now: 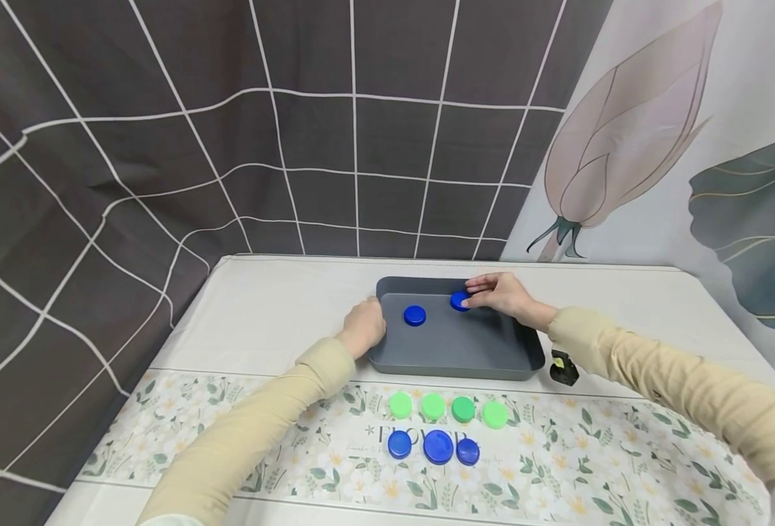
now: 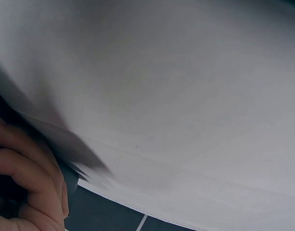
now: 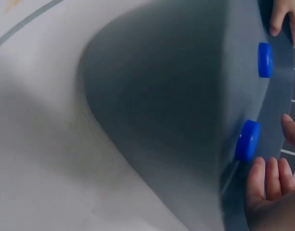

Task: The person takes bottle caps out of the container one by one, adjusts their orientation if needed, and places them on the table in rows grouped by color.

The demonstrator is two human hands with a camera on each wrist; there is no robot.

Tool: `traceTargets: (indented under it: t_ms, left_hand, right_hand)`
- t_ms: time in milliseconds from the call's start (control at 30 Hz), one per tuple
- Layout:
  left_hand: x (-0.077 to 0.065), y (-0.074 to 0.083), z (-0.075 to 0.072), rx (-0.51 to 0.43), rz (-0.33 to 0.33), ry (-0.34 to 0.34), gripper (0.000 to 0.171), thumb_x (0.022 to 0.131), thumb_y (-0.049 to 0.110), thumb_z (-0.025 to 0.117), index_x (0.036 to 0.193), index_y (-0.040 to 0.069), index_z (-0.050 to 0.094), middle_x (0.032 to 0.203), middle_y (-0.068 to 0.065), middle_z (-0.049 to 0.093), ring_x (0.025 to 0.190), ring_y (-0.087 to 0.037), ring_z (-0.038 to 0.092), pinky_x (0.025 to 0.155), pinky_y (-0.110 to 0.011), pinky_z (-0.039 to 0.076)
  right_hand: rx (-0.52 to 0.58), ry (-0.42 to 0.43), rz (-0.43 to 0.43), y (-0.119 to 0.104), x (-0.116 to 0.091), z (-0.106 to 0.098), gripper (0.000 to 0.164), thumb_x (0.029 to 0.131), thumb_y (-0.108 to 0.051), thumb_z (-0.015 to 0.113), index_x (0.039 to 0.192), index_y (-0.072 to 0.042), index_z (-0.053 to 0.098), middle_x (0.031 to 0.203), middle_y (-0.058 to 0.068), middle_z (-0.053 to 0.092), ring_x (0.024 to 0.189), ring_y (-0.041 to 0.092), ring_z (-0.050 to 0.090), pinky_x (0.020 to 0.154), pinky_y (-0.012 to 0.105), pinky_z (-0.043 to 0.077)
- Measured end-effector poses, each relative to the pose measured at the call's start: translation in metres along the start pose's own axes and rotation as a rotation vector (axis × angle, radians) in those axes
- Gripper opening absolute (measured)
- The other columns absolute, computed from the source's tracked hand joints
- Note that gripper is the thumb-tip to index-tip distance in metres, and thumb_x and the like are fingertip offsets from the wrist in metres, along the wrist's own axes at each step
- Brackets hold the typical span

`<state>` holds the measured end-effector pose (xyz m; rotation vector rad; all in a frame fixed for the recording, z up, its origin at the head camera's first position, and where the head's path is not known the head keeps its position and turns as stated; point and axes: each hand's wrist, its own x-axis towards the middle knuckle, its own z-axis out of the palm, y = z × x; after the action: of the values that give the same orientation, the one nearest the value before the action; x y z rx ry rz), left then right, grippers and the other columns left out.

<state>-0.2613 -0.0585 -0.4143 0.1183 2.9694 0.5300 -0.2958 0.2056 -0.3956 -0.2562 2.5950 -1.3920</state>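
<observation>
My left hand (image 1: 364, 326) grips the left rim of a dark grey rectangular tray (image 1: 453, 349). Its curled fingers (image 2: 39, 183) show at the lower left of the left wrist view. Two blue bottle caps stand on the tray floor: one left of centre (image 1: 415, 315), the other near the back right (image 1: 458, 301). Over the tray's far right part, my right hand (image 1: 502, 294) is beside that second cap. In the right wrist view its fingers (image 3: 257, 180) are extended and parted, with a small gap to the cap (image 3: 247, 140).
In front of the tray lie a row of several green caps (image 1: 434, 407) and a row of three blue caps (image 1: 438, 447) on a floral cloth strip (image 1: 321, 446). A small black object with a yellow-green patch (image 1: 563, 367) is by the tray's right corner. Dark gridded fabric (image 1: 387, 139) hangs behind.
</observation>
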Motion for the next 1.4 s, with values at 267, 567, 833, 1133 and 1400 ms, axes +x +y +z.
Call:
traceTargets:
  t_ms: [267, 567, 833, 1133, 1400]
  left_hand:
    - [-0.001, 0.001, -0.002, -0.006, 0.001, -0.002, 0.023, 0.094, 0.005, 0.047, 0.111, -0.009, 0.054, 0.096, -0.023, 0.067, 0.083, -0.031, 0.069, 0.067, -0.033, 0.059]
    - [-0.002, 0.001, -0.002, -0.006, 0.017, 0.008, 0.022, 0.094, 0.004, 0.047, 0.110, -0.010, 0.054, 0.094, -0.023, 0.067, 0.081, -0.031, 0.069, 0.066, -0.032, 0.060]
    - [-0.002, 0.001, -0.003, -0.007, 0.018, 0.011, 0.020, 0.094, 0.005, 0.048, 0.107, -0.009, 0.054, 0.093, -0.023, 0.067, 0.081, -0.031, 0.069, 0.067, -0.033, 0.060]
    - [-0.002, 0.000, -0.002, -0.008, 0.054, 0.017, 0.021, 0.094, 0.004, 0.048, 0.107, -0.011, 0.054, 0.088, -0.023, 0.067, 0.075, -0.028, 0.069, 0.061, -0.029, 0.059]
    - [-0.003, 0.000, -0.003, -0.002, 0.039, 0.016, 0.023, 0.094, 0.005, 0.048, 0.110, -0.011, 0.054, 0.093, -0.023, 0.067, 0.081, -0.030, 0.069, 0.067, -0.033, 0.059]
  right_hand:
    - [-0.061, 0.025, -0.001, 0.004, 0.004, 0.005, 0.047, 0.077, -0.010, 0.079, 0.117, 0.009, 0.063, 0.114, 0.025, 0.067, 0.088, 0.008, 0.069, 0.070, 0.009, 0.051]
    - [-0.121, 0.034, -0.032, 0.008, 0.010, 0.009, 0.045, 0.075, -0.007, 0.080, 0.114, 0.010, 0.064, 0.111, 0.026, 0.067, 0.097, 0.028, 0.070, 0.069, 0.010, 0.052]
    - [-0.192, 0.019, -0.072, 0.009, 0.010, 0.012, 0.045, 0.075, -0.009, 0.081, 0.112, 0.010, 0.065, 0.110, 0.027, 0.067, 0.094, 0.031, 0.070, 0.078, 0.028, 0.058]
    - [-0.258, 0.006, -0.049, 0.008, 0.007, 0.013, 0.047, 0.074, -0.013, 0.082, 0.115, 0.006, 0.066, 0.114, 0.024, 0.067, 0.097, 0.031, 0.068, 0.083, 0.037, 0.057]
    - [-0.282, -0.003, -0.067, 0.008, 0.008, 0.014, 0.047, 0.075, -0.016, 0.082, 0.114, 0.005, 0.066, 0.112, 0.023, 0.068, 0.095, 0.029, 0.068, 0.084, 0.038, 0.057]
